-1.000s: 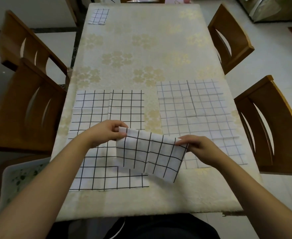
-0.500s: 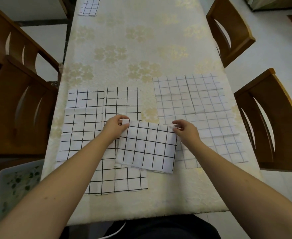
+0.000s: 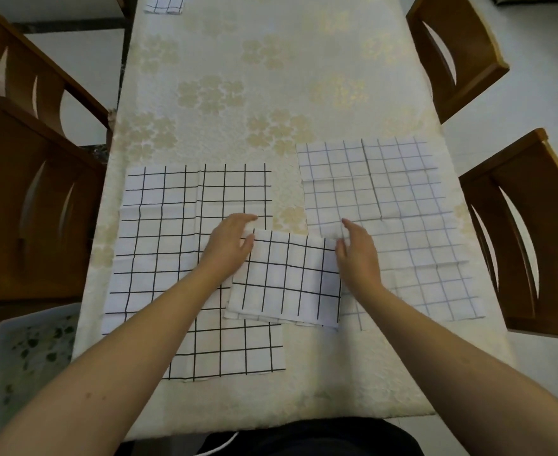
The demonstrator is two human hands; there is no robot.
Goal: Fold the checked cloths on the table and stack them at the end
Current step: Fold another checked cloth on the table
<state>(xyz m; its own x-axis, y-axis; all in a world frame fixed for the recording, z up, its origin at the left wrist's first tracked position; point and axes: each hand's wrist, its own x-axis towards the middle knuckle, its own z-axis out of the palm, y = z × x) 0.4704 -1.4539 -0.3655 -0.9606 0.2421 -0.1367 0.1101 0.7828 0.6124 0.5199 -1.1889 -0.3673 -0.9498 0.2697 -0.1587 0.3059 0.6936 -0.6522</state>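
Folded checked cloth (image 3: 287, 278) flat on table (image 3: 271, 77), overlapping two spread cloths: bold-grid cloth (image 3: 172, 241), faint-grid cloth (image 3: 399, 205). Left hand (image 3: 229, 246), right hand (image 3: 358, 255) flank it, fingers straight. Small folded cloth (image 3: 165, 3) at far end.

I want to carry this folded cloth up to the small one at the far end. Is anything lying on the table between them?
Nothing visible. Beyond the folded cloth the tablecloth runs bare to the small cloth at the far left corner. The two open cloths lie to either side, not in that path.
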